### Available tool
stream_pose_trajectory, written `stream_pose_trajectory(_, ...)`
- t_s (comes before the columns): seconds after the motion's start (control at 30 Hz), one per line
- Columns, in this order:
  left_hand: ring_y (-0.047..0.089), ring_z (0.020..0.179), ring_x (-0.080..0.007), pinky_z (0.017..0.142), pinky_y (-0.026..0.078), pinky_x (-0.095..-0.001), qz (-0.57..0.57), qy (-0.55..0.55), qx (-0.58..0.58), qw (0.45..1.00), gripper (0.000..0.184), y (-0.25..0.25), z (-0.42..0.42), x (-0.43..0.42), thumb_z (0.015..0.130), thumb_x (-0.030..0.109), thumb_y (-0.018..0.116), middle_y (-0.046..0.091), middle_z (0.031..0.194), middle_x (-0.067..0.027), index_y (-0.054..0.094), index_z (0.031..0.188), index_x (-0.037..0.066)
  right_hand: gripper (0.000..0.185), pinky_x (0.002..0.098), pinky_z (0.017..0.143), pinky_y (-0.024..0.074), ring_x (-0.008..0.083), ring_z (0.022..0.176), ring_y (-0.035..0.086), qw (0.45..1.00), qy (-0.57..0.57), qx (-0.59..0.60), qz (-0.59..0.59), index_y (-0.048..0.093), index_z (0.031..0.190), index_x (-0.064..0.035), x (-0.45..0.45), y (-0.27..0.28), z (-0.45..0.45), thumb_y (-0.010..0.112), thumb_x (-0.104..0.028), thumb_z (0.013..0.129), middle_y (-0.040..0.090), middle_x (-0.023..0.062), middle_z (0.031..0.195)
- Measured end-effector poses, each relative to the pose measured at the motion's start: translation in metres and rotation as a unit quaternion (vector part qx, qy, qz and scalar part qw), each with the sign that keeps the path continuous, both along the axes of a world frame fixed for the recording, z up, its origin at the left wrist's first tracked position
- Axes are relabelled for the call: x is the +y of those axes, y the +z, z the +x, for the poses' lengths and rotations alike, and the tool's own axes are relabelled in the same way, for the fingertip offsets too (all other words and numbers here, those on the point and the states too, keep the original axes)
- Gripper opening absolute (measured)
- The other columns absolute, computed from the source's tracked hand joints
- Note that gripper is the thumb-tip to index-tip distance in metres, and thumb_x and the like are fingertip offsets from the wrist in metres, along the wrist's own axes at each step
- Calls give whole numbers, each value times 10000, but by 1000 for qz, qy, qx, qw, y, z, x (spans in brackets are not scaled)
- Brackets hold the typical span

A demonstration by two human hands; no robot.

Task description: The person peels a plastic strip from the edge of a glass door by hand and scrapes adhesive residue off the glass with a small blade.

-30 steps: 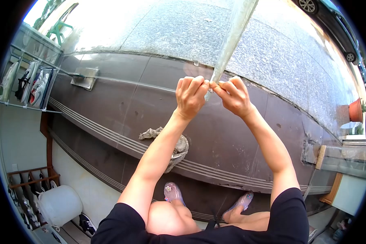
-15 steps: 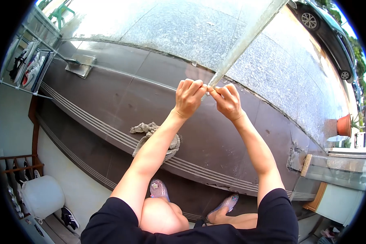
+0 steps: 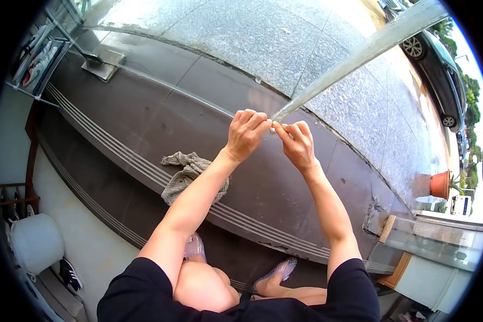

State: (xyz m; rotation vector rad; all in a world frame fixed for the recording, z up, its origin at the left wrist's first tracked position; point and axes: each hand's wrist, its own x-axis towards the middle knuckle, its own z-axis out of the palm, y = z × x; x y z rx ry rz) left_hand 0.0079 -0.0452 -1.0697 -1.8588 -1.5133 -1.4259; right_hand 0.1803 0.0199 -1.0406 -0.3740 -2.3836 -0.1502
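My left hand (image 3: pixel 247 134) and my right hand (image 3: pixel 296 144) meet near the middle of the view, both with bent, closed fingers. Between their fingertips is a tiny whitish piece (image 3: pixel 273 129), too small to name, at the lower end of a pale upright pole or glass edge (image 3: pixel 333 75). That edge runs from the fingertips to the upper right. Behind my left forearm lies a crumpled grey-brown cloth (image 3: pixel 183 174) on the dark tiled step (image 3: pixel 273 188).
A metal plate (image 3: pixel 104 65) sits on the tiles at the left, near a shoe rack (image 3: pixel 64 45). A white bucket (image 3: pixel 36 243) stands at the lower left. Right: a potted plant (image 3: pixel 440 185), a wooden-edged cabinet (image 3: pixel 432 276) and a parked car (image 3: pixel 440 80).
The view has turned, so the step and cloth appear further left and the pale edge leans more to the right. Both hands stay together at its lower end, fingers still closed.
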Motion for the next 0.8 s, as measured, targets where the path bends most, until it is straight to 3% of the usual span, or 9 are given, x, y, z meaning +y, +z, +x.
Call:
stream_pose_trajectory(0.2,588,879,-168,785,461,-332,11,-45,28,999,122,30,-5,-24,764,81,680,603,910,23,659,882,107,368,307,690,496,179,780,551,1000,22,-11,6,729,1080,-67,-22,41,11,731,-1,718,598,-1,877)
stream_pose_trajectory(0.27,593,869,-201,778,475,-356,7,-58,19,998,177,30,-5,-34,722,7,702,619,903,4,684,879,87,344,306,696,503,179,786,565,999,40,-19,-10,723,1075,-68,-29,41,14,727,-5,737,618,-2,910)
stream_pose_trajectory(0.57,620,962,-243,820,492,-389,2,-84,-16,996,184,43,-9,-31,723,-17,698,633,916,-28,675,882,73,372,330,706,499,189,779,569,1000,4,-8,-20,690,1110,-54,-40,48,9,694,31,748,652,6,899)
stream_pose_trajectory(0.8,604,912,-218,815,455,-372,9,-52,-26,998,158,64,-8,-26,737,-8,714,631,890,-3,682,857,89,322,308,708,498,175,826,561,998,-48,0,38,734,1042,-99,-37,77,6,723,-2,735,656,-26,903)
